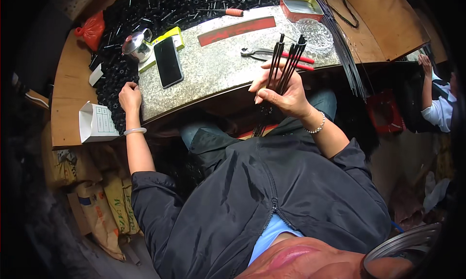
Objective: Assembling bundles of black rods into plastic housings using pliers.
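My right hand (286, 95) is raised in front of the worktop's near edge, closed round a bunch of thin black rods (286, 60). The rods stand nearly upright, with thicker black pieces on some upper ends; their lower ends hang below the hand. At the left end of the stone slab (204, 70), my left hand (130, 97) rests by the heap of small black parts (109, 65). Its fingers are curled, and whatever they may hold is hidden. Behind the right hand lie red-handled pliers (276, 53).
On the slab are a phone (167, 63), a red strip (237, 30), a glass dish (314, 35) and a rectangular tin (301, 8). Long thin rods (342, 46) overhang the right edge. A metal pot (137, 45) and white box (98, 122) stand left. Another person (437, 99) sits far right.
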`<state>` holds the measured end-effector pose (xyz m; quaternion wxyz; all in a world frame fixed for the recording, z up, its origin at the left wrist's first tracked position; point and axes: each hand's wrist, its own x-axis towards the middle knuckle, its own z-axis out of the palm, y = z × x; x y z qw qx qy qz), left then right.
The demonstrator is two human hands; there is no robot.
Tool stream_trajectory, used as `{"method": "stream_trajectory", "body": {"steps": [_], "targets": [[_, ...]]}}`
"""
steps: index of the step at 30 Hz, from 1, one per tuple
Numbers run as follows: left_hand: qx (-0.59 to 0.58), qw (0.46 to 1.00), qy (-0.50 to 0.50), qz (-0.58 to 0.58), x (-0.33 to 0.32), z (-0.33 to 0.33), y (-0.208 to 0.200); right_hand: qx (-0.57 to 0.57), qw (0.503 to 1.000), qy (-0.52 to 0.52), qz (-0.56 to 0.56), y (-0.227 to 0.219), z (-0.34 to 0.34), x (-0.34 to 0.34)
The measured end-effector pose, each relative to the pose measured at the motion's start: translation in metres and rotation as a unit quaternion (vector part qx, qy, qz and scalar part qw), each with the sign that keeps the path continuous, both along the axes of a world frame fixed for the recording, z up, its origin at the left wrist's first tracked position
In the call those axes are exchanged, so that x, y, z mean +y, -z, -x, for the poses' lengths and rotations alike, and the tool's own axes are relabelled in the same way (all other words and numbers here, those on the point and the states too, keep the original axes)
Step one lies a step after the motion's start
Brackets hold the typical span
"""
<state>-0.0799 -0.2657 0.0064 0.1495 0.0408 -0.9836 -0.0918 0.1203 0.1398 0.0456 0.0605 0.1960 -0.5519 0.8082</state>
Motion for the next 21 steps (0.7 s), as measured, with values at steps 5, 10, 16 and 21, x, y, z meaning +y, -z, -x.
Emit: {"method": "stream_trajectory", "body": {"steps": [5,10,16,21], "targets": [[0.028,0.997,0.005,-0.069,-0.005,0.001,0.002,-0.005,1.0,-0.015,0.0,-0.015,0.002,0.003],[0.091,0.923,0.058,-0.37,-0.01,-0.003,0.001,0.045,0.999,-0.017,0.006,-0.031,0.008,0.009],[-0.139,0.555,0.256,-0.779,0.138,-0.075,-0.084,0.043,0.999,0.006,-0.025,-0.055,0.013,0.015],[-0.304,0.661,0.435,-0.531,0.235,-0.138,-0.104,-0.005,0.999,-0.004,-0.047,-0.071,0.008,0.014]]}}
